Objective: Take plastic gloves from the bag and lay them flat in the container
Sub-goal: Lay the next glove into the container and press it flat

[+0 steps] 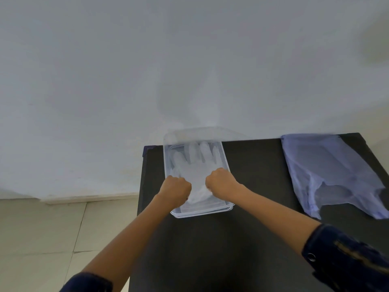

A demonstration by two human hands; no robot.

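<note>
Two fists closed | your left hand [175, 189] and right hand [220, 182] each pinch the cuff edge of the glove [195, 165] | glove lies flat in the container [226, 161], fingers pointing beyond your knuckles | bag [328, 171] well right of your right hand, on the table [242, 249]

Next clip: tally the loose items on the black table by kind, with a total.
Clear plastic container: 1
Plastic glove, visible lying in the container: 1 (any others under it cannot be told apart)
Pale purple plastic bag: 1
Total: 3
</note>
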